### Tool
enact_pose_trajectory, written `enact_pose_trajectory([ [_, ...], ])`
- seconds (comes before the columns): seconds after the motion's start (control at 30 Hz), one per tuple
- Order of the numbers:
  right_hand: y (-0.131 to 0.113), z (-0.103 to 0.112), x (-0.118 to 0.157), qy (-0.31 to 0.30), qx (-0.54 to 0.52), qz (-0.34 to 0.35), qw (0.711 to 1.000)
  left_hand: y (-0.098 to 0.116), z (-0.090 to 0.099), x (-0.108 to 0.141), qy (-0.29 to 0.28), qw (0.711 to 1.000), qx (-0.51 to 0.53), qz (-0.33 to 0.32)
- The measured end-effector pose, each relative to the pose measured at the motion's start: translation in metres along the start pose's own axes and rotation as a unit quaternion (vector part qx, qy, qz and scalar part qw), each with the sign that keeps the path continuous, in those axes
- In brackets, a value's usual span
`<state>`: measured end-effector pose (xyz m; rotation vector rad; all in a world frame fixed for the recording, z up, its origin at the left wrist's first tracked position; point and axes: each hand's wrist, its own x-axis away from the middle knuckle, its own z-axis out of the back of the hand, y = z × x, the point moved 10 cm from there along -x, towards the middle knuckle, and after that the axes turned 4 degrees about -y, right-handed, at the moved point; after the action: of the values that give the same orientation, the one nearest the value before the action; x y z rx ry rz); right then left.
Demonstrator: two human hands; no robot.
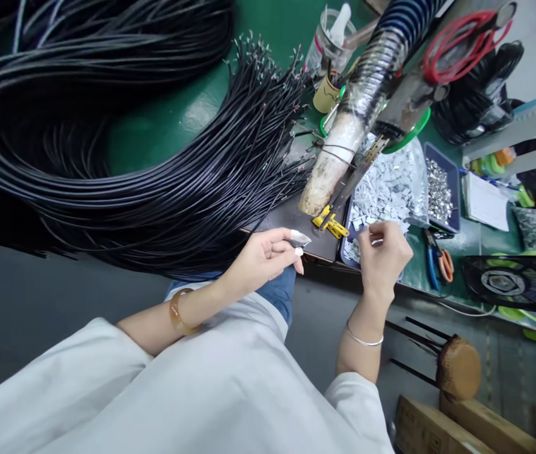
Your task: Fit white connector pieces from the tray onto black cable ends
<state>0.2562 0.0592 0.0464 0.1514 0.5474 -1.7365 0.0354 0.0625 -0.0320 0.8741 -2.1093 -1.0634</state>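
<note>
My left hand [272,257] is at the table's front edge, thumb and index finger pinched together, with white coverings on their tips. A small dark bit shows between those fingertips, too small to name. Beside this hand lies a thick bundle of black cables [168,183], their stripped ends fanned out towards the back. Over the front of a tray [349,257] of small whitish pieces [379,189], my right hand [385,253] is closed in a pinch; whatever is in its fingers is hidden. A yellow clip [330,222] sits between the hands, near the mouth of a taped duct hose [327,170].
A second tray [457,217] holds small metal parts [438,189]. To the right are orange-and-blue pliers [438,261], a black fan [509,284] and a notepad [485,200]. Cups with tools [327,94] stand at the back. A round stool [460,366] and cardboard boxes [433,429] are on the floor.
</note>
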Motion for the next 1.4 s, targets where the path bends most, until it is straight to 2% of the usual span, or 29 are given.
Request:
enact_pose_trajectory([
  [0.07, -0.009, 0.018, 0.012, 0.062, -0.103, -0.022, 0.992, 0.002, -0.001, -0.003, -0.001, 1.000, 0.012, -0.007],
  [0.17, -0.033, 0.033, 0.035, 0.117, -0.276, -0.036, 0.953, 0.005, -0.001, -0.009, 0.008, 0.999, 0.033, -0.021],
  [0.23, -0.054, 0.027, 0.044, 0.082, -0.346, -0.013, 0.934, 0.007, -0.004, -0.013, 0.001, 0.999, 0.032, -0.035],
  [0.3, -0.068, 0.012, 0.048, 0.021, -0.395, 0.000, 0.918, 0.010, -0.010, -0.015, -0.023, 0.998, 0.021, -0.045],
  [0.4, -0.070, -0.011, 0.051, -0.049, -0.460, -0.013, 0.887, 0.008, -0.020, -0.017, -0.065, 0.997, 0.012, -0.031],
  [0.5, -0.064, -0.021, 0.051, -0.065, -0.494, -0.032, 0.867, 0.006, -0.024, -0.016, -0.092, 0.996, -0.005, -0.006],
  [0.6, -0.062, -0.024, 0.051, -0.072, -0.499, -0.039, 0.863, 0.005, -0.026, -0.015, -0.109, 0.994, -0.026, 0.002],
  [0.8, -0.061, -0.026, 0.053, -0.065, -0.537, -0.043, 0.840, 0.002, -0.027, -0.017, -0.112, 0.994, -0.012, 0.004],
  [0.9, -0.062, -0.028, 0.053, -0.068, -0.534, -0.041, 0.842, 0.004, -0.025, -0.017, -0.098, 0.995, -0.015, -0.002],
  [1.03, -0.061, -0.026, 0.054, -0.067, -0.499, -0.033, 0.864, 0.010, -0.026, -0.017, -0.098, 0.994, -0.044, -0.013],
  [1.2, -0.067, -0.011, 0.054, -0.058, -0.421, 0.020, 0.905, 0.000, -0.027, -0.016, -0.123, 0.990, -0.057, 0.040],
  [1.3, -0.072, -0.005, 0.054, -0.053, -0.419, 0.061, 0.904, -0.008, -0.029, -0.014, -0.154, 0.986, -0.004, 0.070],
  [1.4, -0.072, -0.008, 0.054, -0.065, -0.426, 0.056, 0.901, -0.010, -0.029, -0.012, -0.163, 0.983, 0.015, 0.079],
])
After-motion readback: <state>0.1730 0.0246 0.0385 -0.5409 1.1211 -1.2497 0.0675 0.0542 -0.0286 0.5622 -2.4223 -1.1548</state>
